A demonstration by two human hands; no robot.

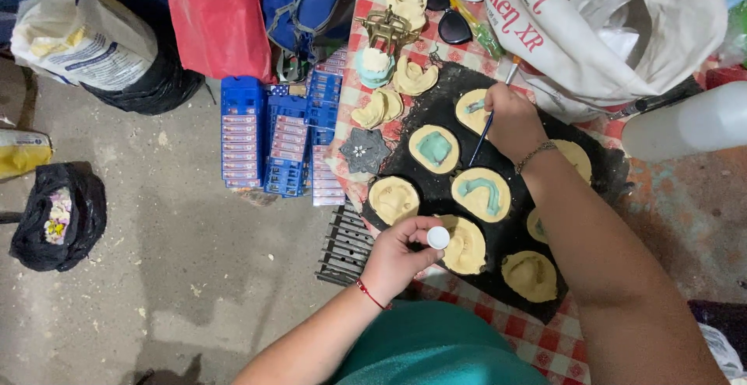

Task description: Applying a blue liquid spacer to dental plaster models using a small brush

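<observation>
A thin blue-handled paintbrush [481, 138] is pinched in the fingers of the right hand [510, 120], its tip resting on a round cream-coloured plaster mould [472, 110] with a patch of teal paint, at the far edge of a flat black slab [510, 233]. The right hand is curled over the brush, knuckles up, wrist bent down, a thin chain bracelet [537, 152] on the wrist; the forearm runs back toward the near right corner.

The left hand [401, 257] hovers at the near left edge of the slab, fingers closed around a small white round cap or pot [438, 237] held between thumb and fingertips. A red thread band [372, 294] circles that wrist, and the arm comes in from the near left.

On the slab lie more round cream moulds: one with a teal square centre [433, 148], one with a teal arch [481, 194], and unpainted ones near the left hand [393, 198] and toward the near right [530, 275]. The slab sits on a red-and-white checked cloth [545, 338].

Farther off on the cloth are unpainted cream castings [379, 107], a grey star-shaped piece [363, 150] and a brass-coloured metal frame [387, 27]. A white cloth bag [615, 19] lies at the far right. To the left, on the concrete floor [179, 253], stand blue plastic racks [284, 140], and a black plastic bag [54, 215] sits at the far left.
</observation>
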